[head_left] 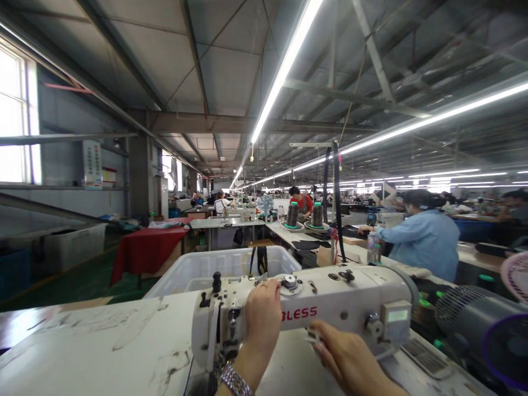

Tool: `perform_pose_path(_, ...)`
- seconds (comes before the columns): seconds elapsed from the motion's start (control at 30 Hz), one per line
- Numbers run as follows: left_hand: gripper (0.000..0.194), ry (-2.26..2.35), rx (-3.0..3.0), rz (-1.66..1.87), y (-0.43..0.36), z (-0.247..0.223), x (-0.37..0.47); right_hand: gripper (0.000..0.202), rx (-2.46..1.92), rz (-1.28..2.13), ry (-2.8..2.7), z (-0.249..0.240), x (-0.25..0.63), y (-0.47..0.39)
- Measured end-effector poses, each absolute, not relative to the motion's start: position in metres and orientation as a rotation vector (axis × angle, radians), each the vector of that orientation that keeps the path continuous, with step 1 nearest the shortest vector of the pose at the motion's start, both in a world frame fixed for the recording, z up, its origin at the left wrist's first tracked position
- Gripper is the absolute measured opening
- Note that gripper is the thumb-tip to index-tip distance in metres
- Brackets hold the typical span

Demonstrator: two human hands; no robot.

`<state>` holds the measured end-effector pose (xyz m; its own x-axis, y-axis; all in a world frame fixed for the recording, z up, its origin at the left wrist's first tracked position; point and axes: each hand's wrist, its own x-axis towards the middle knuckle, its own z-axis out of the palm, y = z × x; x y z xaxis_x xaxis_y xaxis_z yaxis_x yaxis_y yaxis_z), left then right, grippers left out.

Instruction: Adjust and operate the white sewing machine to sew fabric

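- The left hand (262, 322) lay curled against the front of the sewing machine (313, 308), fingers bent over the top edge of its arm close to the head end; it pressed or gripped the casing itself, with a bracelet (235, 380) at the wrist.
- The right hand (350, 357) reached up from below, fingers loosely extended toward the underside of the machine's arm; whether it pinched anything there could not be told.
- The machine stood directly ahead of both hands, its long axis running left to right across the view, needle head at the left, display panel (396, 316) at the right.
- The left hand was the nearer one to the needle end; the right sat under the middle of the arm.
- The machine rested on a pale worktable (103, 352).
- Behind it lay a white plastic bin (206, 269), and beyond that two thread cones (304, 214).
- A person in a blue top (424, 239) sat at the next station to the right, with a fan (474, 324) at the right edge.
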<state>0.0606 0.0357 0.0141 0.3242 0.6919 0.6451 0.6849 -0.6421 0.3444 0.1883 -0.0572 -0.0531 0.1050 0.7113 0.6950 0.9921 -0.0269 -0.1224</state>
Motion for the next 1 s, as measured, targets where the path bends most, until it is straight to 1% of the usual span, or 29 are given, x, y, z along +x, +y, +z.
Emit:
perform_pose_path(0.13, 0.018, 1.294, 2.549, 1.279, 0.036, 0.014, 0.06, 0.017, -2.059, -0.749, -1.813, 0.013, 0.194, -0.028)
perform_pose_path(0.23, 0.017, 1.294, 2.544, 1.281, 0.037, 0.014, 0.06, 0.019, -2.104, -0.759, -1.836, 0.032, 0.195, -0.014)
perform_pose_path(0.4, 0.017, 1.313, 2.536, 1.284, 0.039, 0.014, 0.062, 0.014, -2.115, -0.774, -1.881, 0.034, 0.188, -0.005)
perform_pose_path(0.73, 0.019, 1.208, 2.559, 1.306, 0.042, 0.01, 0.06, 0.012, -2.076, -0.885, -1.825, 0.036, 0.18, -0.007)
perform_pose_path(0.9, 0.019, 1.138, 2.51, 1.309, 0.038, 0.013, 0.057, 0.015, -2.025, -0.924, -1.772, 0.031, 0.185, -0.004)
perform_pose_path(1.0, 0.017, 1.024, 2.525, 1.25, 0.02, 0.007, 0.032, 0.021, -1.902, -0.881, -1.778, 0.012, 0.187, -0.018)
